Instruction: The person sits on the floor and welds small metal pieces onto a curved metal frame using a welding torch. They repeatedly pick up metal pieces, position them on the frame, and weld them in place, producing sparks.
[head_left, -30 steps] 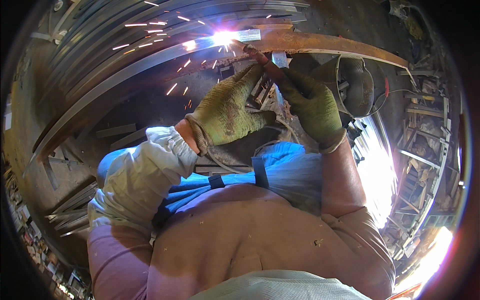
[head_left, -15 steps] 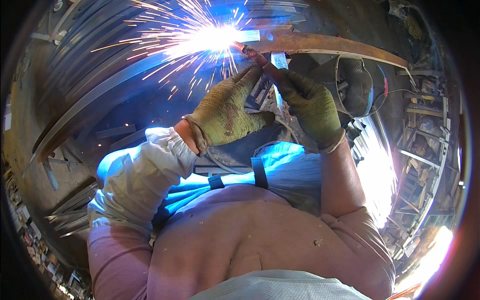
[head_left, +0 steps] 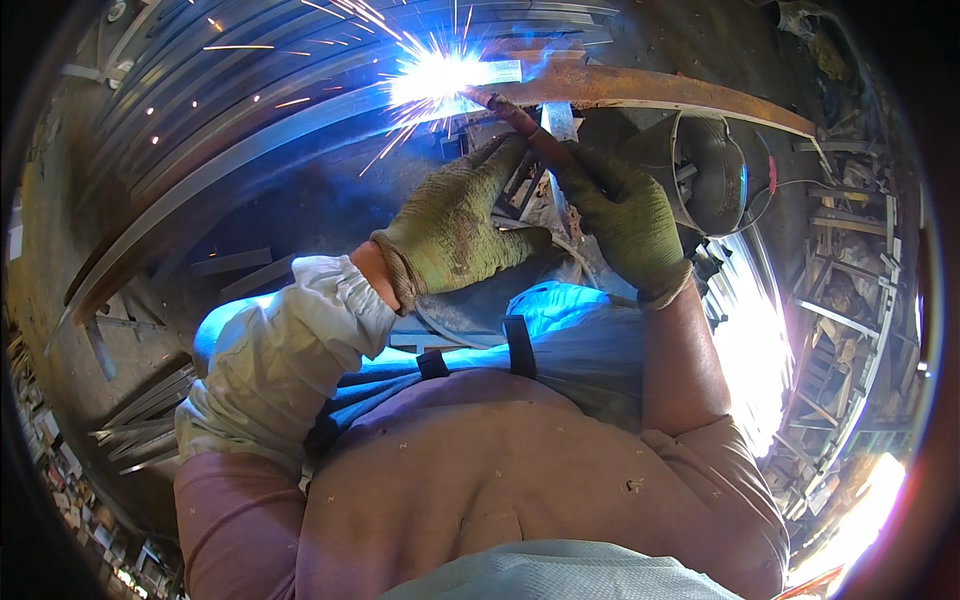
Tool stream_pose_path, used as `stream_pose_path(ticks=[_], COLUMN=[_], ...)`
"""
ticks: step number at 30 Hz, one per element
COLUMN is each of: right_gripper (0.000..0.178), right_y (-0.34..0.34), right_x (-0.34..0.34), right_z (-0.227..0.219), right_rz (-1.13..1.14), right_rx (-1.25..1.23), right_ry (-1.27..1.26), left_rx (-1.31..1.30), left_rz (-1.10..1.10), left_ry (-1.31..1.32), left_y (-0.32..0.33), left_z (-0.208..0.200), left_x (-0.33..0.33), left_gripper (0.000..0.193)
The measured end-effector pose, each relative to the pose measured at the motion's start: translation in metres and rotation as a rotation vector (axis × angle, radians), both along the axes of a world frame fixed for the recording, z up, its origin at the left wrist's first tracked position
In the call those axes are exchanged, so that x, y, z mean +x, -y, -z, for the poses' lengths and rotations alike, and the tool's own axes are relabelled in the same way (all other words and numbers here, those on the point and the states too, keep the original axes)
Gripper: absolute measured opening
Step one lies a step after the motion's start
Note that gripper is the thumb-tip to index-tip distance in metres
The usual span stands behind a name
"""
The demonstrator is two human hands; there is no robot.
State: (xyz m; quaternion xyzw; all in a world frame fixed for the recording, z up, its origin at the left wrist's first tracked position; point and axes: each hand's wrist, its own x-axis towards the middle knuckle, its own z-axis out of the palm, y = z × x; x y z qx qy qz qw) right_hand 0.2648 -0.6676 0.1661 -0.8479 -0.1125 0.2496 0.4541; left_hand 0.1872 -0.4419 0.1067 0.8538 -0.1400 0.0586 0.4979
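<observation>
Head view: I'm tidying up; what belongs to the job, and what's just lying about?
Likely in use:
- reddish-brown welding torch in green-gloved right hand
- long silver metal bar
- rusty brown metal beam

Apparently lying about:
- open grey metal cylinder
- grey metal strips, lower left

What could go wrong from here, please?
Sparks might burn the right forearm, which has no sleeve. The left hand is near the arc, so heat could reach through its glove. If the right hand slips on the torch, the arc might wander.
</observation>
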Motion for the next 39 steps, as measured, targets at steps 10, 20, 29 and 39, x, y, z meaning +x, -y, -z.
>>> stream_pose_path(ticks=[10, 20, 29, 39], right_gripper=[0.047, 0.057, 0.044, 0.055], right_y=[0.002, 0.005, 0.006, 0.003], right_x=[0.0, 0.0, 0.001, 0.0], right_z=[-0.001, 0.007, 0.005, -0.003], right_rz=[0.004, -0.01, -0.102, 0.013], right_rx=[0.012, -0.035, 0.07, -0.016], right_ry=[-0.056, 0.014, 0.07, -0.033], left_rx=[-0.02, -0.09, -0.128, -0.229], left_rz=[0.002, 0.036, 0.077, 0.081], left_ry=[-0.041, -0.089, -0.172, -0.24], left_y=[0.003, 0.001, 0.001, 0.006], left_z=[-0.008, -0.013, -0.01, -0.013], left_x=[-0.003, 0.001, -0.003, 0.002], left_gripper=[0.097, 0.099, 0.097, 0.094])
